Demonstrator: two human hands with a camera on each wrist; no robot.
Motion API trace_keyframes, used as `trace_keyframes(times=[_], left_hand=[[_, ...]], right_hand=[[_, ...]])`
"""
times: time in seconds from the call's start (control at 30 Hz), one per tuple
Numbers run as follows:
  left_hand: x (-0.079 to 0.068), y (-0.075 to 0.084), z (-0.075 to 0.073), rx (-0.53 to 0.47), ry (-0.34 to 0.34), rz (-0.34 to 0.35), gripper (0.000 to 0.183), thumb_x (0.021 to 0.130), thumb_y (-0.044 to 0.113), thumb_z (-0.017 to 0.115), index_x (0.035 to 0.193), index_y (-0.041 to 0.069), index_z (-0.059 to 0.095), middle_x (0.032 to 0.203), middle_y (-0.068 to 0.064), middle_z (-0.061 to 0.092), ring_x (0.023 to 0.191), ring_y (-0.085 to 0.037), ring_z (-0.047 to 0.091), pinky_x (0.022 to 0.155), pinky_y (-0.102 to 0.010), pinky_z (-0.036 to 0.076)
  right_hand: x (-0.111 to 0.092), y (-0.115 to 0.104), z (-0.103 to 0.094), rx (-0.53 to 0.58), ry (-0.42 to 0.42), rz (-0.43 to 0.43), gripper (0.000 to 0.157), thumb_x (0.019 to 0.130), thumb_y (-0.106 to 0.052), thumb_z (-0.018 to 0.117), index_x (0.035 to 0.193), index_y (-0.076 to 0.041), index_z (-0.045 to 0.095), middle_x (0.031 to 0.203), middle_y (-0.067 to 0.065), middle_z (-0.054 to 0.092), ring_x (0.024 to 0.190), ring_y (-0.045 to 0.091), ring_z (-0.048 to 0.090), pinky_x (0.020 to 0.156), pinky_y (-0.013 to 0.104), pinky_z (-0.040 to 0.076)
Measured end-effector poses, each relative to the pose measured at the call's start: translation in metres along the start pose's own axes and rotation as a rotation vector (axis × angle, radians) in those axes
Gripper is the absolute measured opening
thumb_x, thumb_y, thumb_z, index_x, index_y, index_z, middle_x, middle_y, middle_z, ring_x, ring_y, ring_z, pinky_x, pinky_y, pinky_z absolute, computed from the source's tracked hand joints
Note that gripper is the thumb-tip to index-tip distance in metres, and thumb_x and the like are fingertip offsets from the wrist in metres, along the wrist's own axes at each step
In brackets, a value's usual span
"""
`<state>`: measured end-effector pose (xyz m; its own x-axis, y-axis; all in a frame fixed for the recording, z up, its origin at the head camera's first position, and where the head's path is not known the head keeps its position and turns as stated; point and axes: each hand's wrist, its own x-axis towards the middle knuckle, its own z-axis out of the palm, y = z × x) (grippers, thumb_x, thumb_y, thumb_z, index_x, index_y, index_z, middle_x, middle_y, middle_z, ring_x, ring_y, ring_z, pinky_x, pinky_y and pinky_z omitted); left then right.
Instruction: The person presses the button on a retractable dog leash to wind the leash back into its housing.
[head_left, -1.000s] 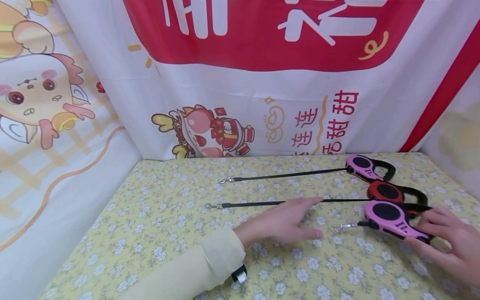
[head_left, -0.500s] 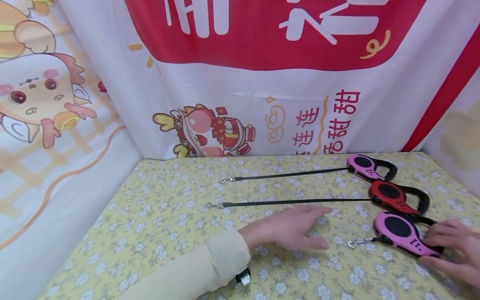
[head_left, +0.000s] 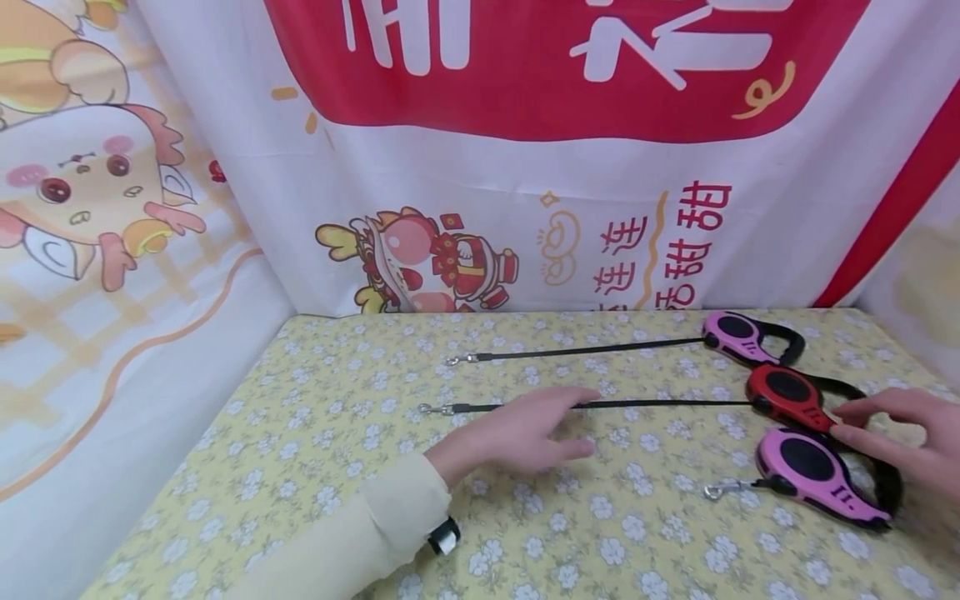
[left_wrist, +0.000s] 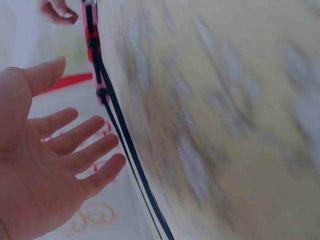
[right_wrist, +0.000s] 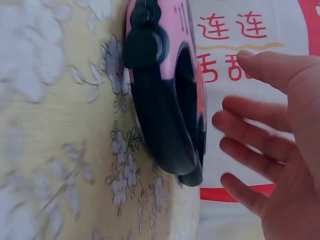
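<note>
Three retractable dog leashes lie at the right of the table in the head view: a far pink leash, a red leash and a near pink leash. Black cords run leftward from the far two, ending in metal clips. A short clip sticks out of the near one. My right hand hovers by the handles of the red and near pink leashes; its fingers look loose and hold nothing in the right wrist view. Above the red leash's cord hangs my left hand, fingers spread, holding nothing.
A yellow flowered cloth covers the table. Behind it hangs a white and red printed curtain, with another printed curtain at the left side.
My right hand set the near pink leash down toward the front right, let go of it and rose toward the red leash's handle. My left hand drifted left.
</note>
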<state>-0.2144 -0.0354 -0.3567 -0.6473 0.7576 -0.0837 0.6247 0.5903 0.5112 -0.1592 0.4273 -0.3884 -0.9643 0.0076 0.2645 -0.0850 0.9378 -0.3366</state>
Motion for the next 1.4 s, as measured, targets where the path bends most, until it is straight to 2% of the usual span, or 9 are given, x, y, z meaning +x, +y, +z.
trace_keyframes(times=[0.1, 0.13, 0.3, 0.47, 0.57, 0.8, 1.13, 1.33, 1.4], left_hand=[[-0.007, -0.014, -0.007, 0.008, 0.022, -0.041, 0.067, 0.109, 0.042, 0.058, 0.166, 0.017, 0.033, 0.17, -0.002, 0.041, 0.157, -0.021, 0.041, 0.129, -0.042, 0.034], [-0.01, -0.018, -0.01, 0.003, 0.028, -0.06, 0.066, 0.109, 0.041, 0.058, 0.166, 0.018, 0.035, 0.169, -0.002, 0.043, 0.155, -0.022, 0.043, 0.129, -0.043, 0.035], [-0.021, -0.045, -0.026, 0.047, 0.08, -0.112, 0.052, 0.108, 0.029, 0.063, 0.155, 0.014, 0.051, 0.158, -0.006, 0.056, 0.147, -0.026, 0.053, 0.123, -0.047, 0.043], [-0.031, -0.064, -0.033, 0.119, 0.115, -0.188, 0.036, 0.1, 0.016, 0.073, 0.135, 0.014, 0.069, 0.137, -0.005, 0.069, 0.13, -0.027, 0.063, 0.113, -0.047, 0.051], [-0.036, -0.071, -0.033, 0.142, 0.121, -0.23, 0.027, 0.097, 0.009, 0.075, 0.123, 0.014, 0.075, 0.124, -0.005, 0.071, 0.119, -0.025, 0.065, 0.106, -0.046, 0.054], [-0.04, -0.079, -0.034, 0.115, 0.13, -0.297, 0.029, 0.092, -0.005, 0.069, 0.112, 0.017, 0.075, 0.107, -0.001, 0.072, 0.103, -0.019, 0.067, 0.097, -0.042, 0.058], [-0.037, -0.078, -0.034, 0.083, 0.075, -0.258, 0.028, 0.096, -0.01, 0.057, 0.113, 0.009, 0.068, 0.107, -0.007, 0.064, 0.099, -0.021, 0.057, 0.097, -0.044, 0.053], [-0.037, -0.08, -0.035, 0.045, 0.151, -0.329, 0.017, 0.102, 0.0, 0.058, 0.11, 0.008, 0.071, 0.107, -0.006, 0.072, 0.091, -0.019, 0.063, 0.09, -0.041, 0.057], [-0.038, -0.081, -0.035, 0.02, 0.179, -0.358, 0.015, 0.104, 0.003, 0.058, 0.11, 0.008, 0.071, 0.106, -0.005, 0.073, 0.085, -0.018, 0.062, 0.086, -0.039, 0.057]], right_hand=[[0.014, 0.0, -0.004, -0.082, -0.119, 0.047, 0.055, 0.097, -0.045, 0.076, 0.107, 0.009, 0.075, 0.099, 0.029, 0.072, 0.099, 0.052, 0.061, 0.08, 0.066, 0.048], [0.019, 0.0, -0.005, -0.098, -0.155, 0.053, 0.058, 0.097, -0.049, 0.075, 0.105, 0.008, 0.076, 0.098, 0.029, 0.072, 0.098, 0.053, 0.062, 0.081, 0.066, 0.049], [0.036, 0.004, -0.002, -0.151, -0.251, 0.053, 0.064, 0.093, -0.058, 0.076, 0.094, 0.006, 0.075, 0.087, 0.02, 0.072, 0.08, 0.039, 0.065, 0.072, 0.053, 0.055], [0.043, 0.009, 0.003, -0.162, -0.279, 0.056, 0.067, 0.087, -0.059, 0.081, 0.089, 0.007, 0.072, 0.082, 0.018, 0.069, 0.073, 0.028, 0.059, 0.062, 0.034, 0.048], [0.046, 0.011, 0.004, -0.143, -0.292, 0.058, 0.066, 0.085, -0.059, 0.083, 0.089, 0.006, 0.071, 0.082, 0.017, 0.068, 0.073, 0.027, 0.058, 0.062, 0.034, 0.047], [0.051, 0.016, 0.005, -0.123, -0.312, 0.005, 0.048, 0.083, -0.045, 0.088, 0.083, -0.002, 0.069, 0.08, 0.007, 0.064, 0.073, 0.021, 0.053, 0.063, 0.031, 0.044], [0.053, 0.018, 0.001, -0.141, -0.355, -0.037, 0.041, 0.085, -0.045, 0.087, 0.08, -0.011, 0.065, 0.076, 0.0, 0.058, 0.072, 0.018, 0.047, 0.063, 0.027, 0.035], [0.052, 0.014, -0.003, -0.157, -0.369, -0.033, 0.042, 0.092, -0.046, 0.078, 0.078, -0.014, 0.055, 0.07, -0.002, 0.05, 0.067, 0.015, 0.044, 0.059, 0.025, 0.03], [0.05, 0.014, -0.005, -0.17, -0.358, -0.06, 0.036, 0.095, -0.044, 0.076, 0.079, -0.014, 0.061, 0.074, -0.002, 0.056, 0.069, 0.014, 0.047, 0.061, 0.025, 0.034]])
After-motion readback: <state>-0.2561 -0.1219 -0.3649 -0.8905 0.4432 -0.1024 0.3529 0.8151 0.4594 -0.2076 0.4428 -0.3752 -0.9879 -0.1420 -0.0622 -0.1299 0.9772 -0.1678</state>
